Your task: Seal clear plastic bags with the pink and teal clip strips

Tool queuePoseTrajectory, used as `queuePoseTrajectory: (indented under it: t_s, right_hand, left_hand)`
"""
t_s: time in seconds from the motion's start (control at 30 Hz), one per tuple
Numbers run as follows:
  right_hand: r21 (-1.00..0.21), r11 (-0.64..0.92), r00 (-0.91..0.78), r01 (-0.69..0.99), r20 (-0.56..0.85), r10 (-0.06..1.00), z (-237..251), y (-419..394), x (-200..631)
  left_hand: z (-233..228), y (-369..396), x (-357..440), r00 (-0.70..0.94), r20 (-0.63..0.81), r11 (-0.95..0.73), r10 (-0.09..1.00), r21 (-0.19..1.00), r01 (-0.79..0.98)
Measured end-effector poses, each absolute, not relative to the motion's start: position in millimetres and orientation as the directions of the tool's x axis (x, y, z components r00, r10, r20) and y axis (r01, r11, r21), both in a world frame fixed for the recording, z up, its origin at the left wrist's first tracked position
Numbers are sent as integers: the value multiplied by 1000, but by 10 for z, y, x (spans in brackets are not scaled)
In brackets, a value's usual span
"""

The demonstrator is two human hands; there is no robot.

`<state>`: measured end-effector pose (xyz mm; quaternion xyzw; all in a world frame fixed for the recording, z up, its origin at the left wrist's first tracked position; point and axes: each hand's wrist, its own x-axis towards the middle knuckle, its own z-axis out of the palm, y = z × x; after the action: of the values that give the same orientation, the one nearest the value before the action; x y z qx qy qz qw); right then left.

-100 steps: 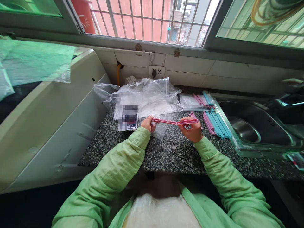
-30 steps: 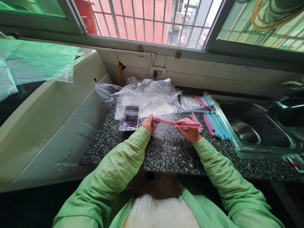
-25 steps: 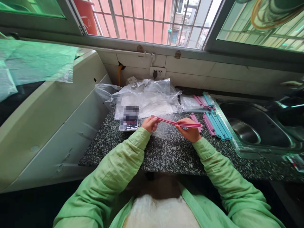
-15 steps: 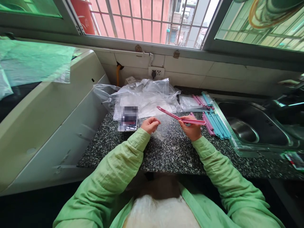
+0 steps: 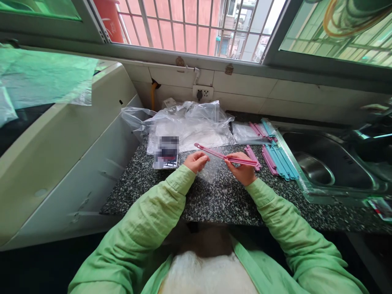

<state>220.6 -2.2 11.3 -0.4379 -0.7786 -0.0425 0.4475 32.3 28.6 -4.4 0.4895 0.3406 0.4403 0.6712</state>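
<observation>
My right hand (image 5: 245, 169) is closed round long, narrow pink plastic strips (image 5: 211, 151) that reach leftward over the counter. One end is rounded, and a second length lies along my fingers; whether it is one folded piece or several I cannot tell. My left hand (image 5: 196, 162) is closed, thumb against fingers, at a small clear plastic bag (image 5: 211, 171) that hangs or lies between the hands. The strips' left end is just above my left fingers. Beside my right hand lie more pink strips (image 5: 251, 157) and a row of blue strips (image 5: 284, 162).
Behind my hands is a heap of clear plastic bags (image 5: 190, 124). A phone-like item (image 5: 166, 153), partly blurred out, lies left on the speckled counter (image 5: 220, 204). Bagged pink and blue strips (image 5: 260, 130) lie at the back right, beside a metal sink (image 5: 324, 134).
My right hand has moved left with the pink strips, bringing their end nearer my left hand. More pink strips on the counter now show. My left hand has barely moved.
</observation>
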Motion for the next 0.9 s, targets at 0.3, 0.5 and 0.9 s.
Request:
queuePoseTrajectory:
  t_s: [0.3, 0.5, 0.9]
  right_hand:
    - [-320, 633, -229, 705, 741, 631, 147, -63, 2180]
    - [-321, 645, -234, 694, 747, 622, 128, -68, 2160]
    - [-325, 644, -243, 693, 735, 633, 118, -71, 2157]
  left_hand:
    - [-67, 305, 330, 399, -72, 197, 914, 939, -283]
    - [-69, 315, 318, 413, -119, 255, 903, 922, -290]
    - [-71, 324, 316, 355, -153, 275, 922, 905, -326]
